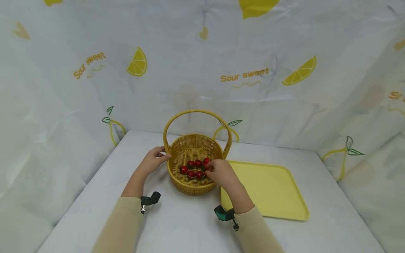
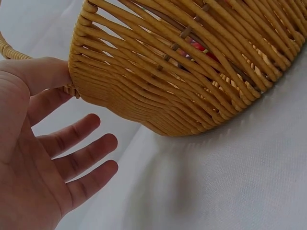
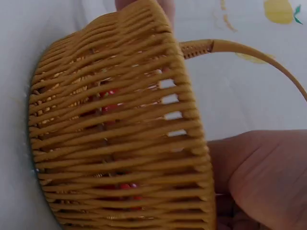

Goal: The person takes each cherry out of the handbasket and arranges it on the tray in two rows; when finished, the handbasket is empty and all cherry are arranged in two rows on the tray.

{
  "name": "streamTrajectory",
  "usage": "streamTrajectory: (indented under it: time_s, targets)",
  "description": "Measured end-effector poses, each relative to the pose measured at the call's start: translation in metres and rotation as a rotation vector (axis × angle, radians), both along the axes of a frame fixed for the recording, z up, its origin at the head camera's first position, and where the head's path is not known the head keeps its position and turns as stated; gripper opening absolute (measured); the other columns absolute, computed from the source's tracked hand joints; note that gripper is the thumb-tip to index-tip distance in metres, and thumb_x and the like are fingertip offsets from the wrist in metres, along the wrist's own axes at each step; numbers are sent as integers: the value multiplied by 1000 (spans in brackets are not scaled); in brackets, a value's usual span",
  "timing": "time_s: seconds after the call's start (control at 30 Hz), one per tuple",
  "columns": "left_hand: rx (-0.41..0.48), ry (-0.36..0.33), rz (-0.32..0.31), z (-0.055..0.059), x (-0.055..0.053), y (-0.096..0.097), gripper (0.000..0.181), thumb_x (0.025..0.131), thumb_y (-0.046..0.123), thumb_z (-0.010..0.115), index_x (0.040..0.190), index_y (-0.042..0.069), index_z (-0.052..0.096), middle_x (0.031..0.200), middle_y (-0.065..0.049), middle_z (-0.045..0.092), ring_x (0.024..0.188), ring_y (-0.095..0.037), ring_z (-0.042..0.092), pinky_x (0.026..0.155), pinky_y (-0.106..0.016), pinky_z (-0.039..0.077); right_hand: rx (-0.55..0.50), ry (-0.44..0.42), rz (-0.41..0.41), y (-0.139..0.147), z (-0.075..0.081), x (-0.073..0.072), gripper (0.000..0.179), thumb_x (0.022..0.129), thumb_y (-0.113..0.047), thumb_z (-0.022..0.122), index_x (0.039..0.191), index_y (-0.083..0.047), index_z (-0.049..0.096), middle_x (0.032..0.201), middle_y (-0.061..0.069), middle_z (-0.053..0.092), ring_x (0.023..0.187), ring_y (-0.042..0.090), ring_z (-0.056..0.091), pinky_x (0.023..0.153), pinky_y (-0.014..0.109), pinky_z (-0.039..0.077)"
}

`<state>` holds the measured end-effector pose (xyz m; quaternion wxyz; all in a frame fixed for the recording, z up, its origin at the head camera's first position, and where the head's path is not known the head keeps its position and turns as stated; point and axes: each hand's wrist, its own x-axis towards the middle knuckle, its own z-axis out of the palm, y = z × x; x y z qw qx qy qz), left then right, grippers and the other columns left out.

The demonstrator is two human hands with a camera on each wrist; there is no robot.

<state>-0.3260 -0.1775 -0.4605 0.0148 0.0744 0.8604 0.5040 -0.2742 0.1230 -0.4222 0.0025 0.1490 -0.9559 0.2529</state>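
A round woven basket with a tall arched handle stands on the white-covered table, several small, round, glossy red fruits lying on its floor. At its left side my left hand grips the rim between thumb and index finger, by the foot of the handle; the other fingers spread loosely outside the wall. My right hand reaches over the right rim, its curled thumb and fingers pinching a red fruit at the right end of the group. In the right wrist view, the basket wall hides those fingertips.
A yellow rectangular tray lies flat to the right of the basket, its left edge close to the basket and under my right forearm. Behind the table hangs a white cloth printed with lemons and lettering.
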Motion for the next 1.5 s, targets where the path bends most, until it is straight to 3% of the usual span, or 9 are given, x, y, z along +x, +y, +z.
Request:
streamTrajectory:
  time_s: [0.13,0.23,0.4,0.7,0.8,1.03,1.23,1.4,1.5]
  targets:
    - [15,5,-1,-3,0,4,59,100,34,69,151,9,52,140,-13,57,125,-33,54,101,-56,45,214,91,-21,-11,-7,-1,11,89,-11,80,92,-1,76,86,8,69,76,21,65,70,37,56]
    - [11,15,-6,-6,-1,6,60,100,37,69,150,9,52,139,-13,58,124,-32,55,99,-55,46,307,133,-55,-16,-9,-1,13,87,-12,81,83,-3,73,80,8,66,74,22,65,68,38,57]
    - [9,32,2,-5,0,4,57,100,35,69,149,11,54,137,-13,59,122,-32,56,98,-55,46,365,87,-78,-22,-9,-5,6,88,-9,78,83,-7,76,79,6,68,71,19,64,65,36,57]
    - [-13,42,11,-2,0,3,54,101,32,67,149,11,55,136,-13,60,121,-32,56,97,-54,47,474,13,-42,-27,-5,-9,7,91,-11,74,83,-10,75,74,4,65,63,16,57,55,36,53]
    - [-11,38,10,-1,2,4,52,101,31,67,148,11,55,135,-13,60,121,-31,56,97,-53,47,486,0,-32,-27,-5,-8,11,90,-15,75,80,-10,72,71,3,62,62,15,56,55,36,53]
    - [-27,48,9,1,3,6,52,101,32,67,148,12,55,134,-13,61,121,-32,57,96,-53,48,395,13,-15,-22,-6,-11,22,87,-24,80,74,-14,66,69,-1,58,64,15,55,55,34,49]
    - [-24,56,4,1,1,8,53,101,33,66,148,12,55,133,-13,61,120,-32,57,96,-53,48,425,-6,32,-21,-5,-9,6,88,-20,77,90,-16,80,77,0,68,67,15,58,56,35,51]
    - [-20,52,-8,-1,1,8,52,102,33,66,149,13,55,134,-13,61,121,-33,57,97,-54,47,431,-38,67,-21,-8,-10,23,87,-27,80,109,-20,81,90,0,74,75,16,63,60,36,54]
    - [-15,47,-9,0,3,9,51,102,32,66,148,14,55,134,-13,61,121,-33,57,98,-55,47,414,-45,72,-21,-11,-11,25,86,-31,82,109,-20,81,91,-1,74,79,18,66,63,36,55]
